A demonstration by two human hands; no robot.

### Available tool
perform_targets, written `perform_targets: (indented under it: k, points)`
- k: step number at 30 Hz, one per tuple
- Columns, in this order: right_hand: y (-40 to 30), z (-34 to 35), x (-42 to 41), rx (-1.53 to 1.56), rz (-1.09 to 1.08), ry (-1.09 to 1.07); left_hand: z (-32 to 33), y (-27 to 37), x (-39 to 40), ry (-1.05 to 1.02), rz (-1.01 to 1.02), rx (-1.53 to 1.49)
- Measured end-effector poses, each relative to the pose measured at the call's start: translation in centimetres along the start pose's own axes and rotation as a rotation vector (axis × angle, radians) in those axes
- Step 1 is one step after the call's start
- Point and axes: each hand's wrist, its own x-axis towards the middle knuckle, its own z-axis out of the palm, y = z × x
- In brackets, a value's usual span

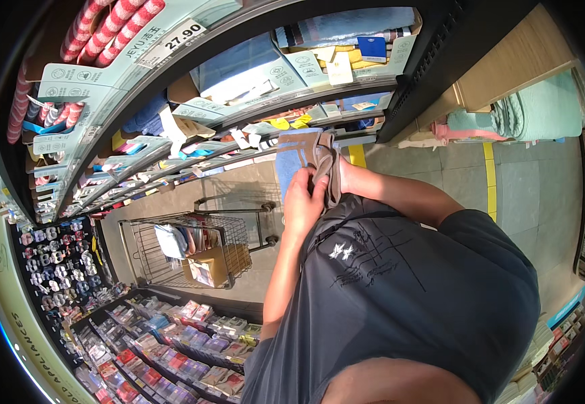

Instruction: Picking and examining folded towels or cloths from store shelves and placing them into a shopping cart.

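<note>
A folded blue and brown towel (291, 154) is held in front of my body, close to the shirt. My left hand (303, 198) grips its near edge, the thumb lying over the brown layers. On the other side my right hand (351, 177) has hold of the brown end, with most of its fingers hidden behind the cloth. The brown layers bunch up between the two hands, and the towel's far end points toward the shelves.
Shelves of folded towels (237, 65) rise ahead. A wire shopping cart (171, 272) carrying textiles and a cardboard box (210, 267) stands to the left. Racks of packaged goods (181, 348) and a slipper display (57, 262) lie beyond it. Mint-coloured bedding (545, 116) hangs at the right.
</note>
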Motion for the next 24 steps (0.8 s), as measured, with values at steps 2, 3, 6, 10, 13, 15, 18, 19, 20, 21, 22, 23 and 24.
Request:
perform_targets:
  k: [2,3,6,10,13,15,18,19,20,21,22,23,24]
  points:
    - [-0.1,0.3,-0.6,0.008,0.06,-0.055,0.0,-0.6,-0.1,0.03,-0.012,-0.071]
    - [-0.1,0.4,-0.6,0.009,0.061,-0.055,-0.1,-0.5,-0.2,0.029,-0.014,-0.07]
    - [-0.1,0.3,0.0,-0.033,0.039,-0.163,-0.7,-0.5,-0.5,0.077,-0.165,-0.314]
    - [-0.4,-1.0,1.0,-0.06,0.013,-0.167,-3.4,-1.7,-0.9,0.218,-0.212,-0.491]
    - [-0.7,-1.4,1.3,-0.09,0.038,-0.154,-7.1,-2.6,-1.2,0.328,-0.231,-0.556]
    - [-1.0,-1.1,1.4,-0.096,0.051,-0.157,-9.3,-2.5,-1.6,0.391,-0.236,-0.681]
    - [-1.2,-1.0,0.8,-0.107,0.078,-0.169,-11.9,-4.6,-2.5,0.455,-0.262,-0.787]
    - [-1.0,-0.3,1.3,-0.109,0.084,-0.174,-12.6,-5.8,-2.8,0.465,-0.26,-0.81]
    - [-1.3,-0.2,1.1,-0.11,0.089,-0.178,-13.1,-6.8,-3.4,0.426,-0.282,-0.958]
    - [-1.3,-0.5,0.6,-0.111,0.091,-0.182,-13.3,-7.4,-3.7,0.43,-0.281,-0.953]
    - [-1.5,-1.0,-0.3,-0.113,0.093,-0.187,-13.5,-7.8,-3.9,0.424,-0.343,-0.993]
    - [-2.0,-1.2,-0.5,-0.114,0.094,-0.192,-13.7,-8.4,-4.2,0.416,-0.405,-1.033]
    - [-2.0,-1.0,-0.6,-0.114,0.092,-0.196,-13.8,-8.7,-4.2,0.404,-0.409,-1.029]
